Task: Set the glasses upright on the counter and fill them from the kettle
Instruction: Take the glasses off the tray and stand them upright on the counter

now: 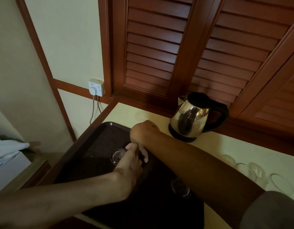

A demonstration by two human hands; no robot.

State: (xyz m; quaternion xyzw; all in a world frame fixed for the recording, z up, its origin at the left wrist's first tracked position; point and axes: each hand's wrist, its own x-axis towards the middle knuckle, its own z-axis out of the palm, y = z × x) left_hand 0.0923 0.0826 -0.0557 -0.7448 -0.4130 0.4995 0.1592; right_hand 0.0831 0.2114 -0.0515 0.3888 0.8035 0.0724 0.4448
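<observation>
A clear glass stands mouth-down on the dark brown tray. My left hand reaches in from the lower left and its fingers curl against that glass's right side. My right hand crosses over from the right, wrist bent, with its fingertips pointing down just behind the left hand; what they hold is hidden. A second inverted glass sits on the tray under my right forearm. The steel kettle with a black handle stands on its base at the back of the cream counter.
Several clear glasses stand grouped on the counter at the right, beyond my right arm. A wall socket with cords is at the back left. Louvred wooden doors rise behind the counter. A white box lies lower left.
</observation>
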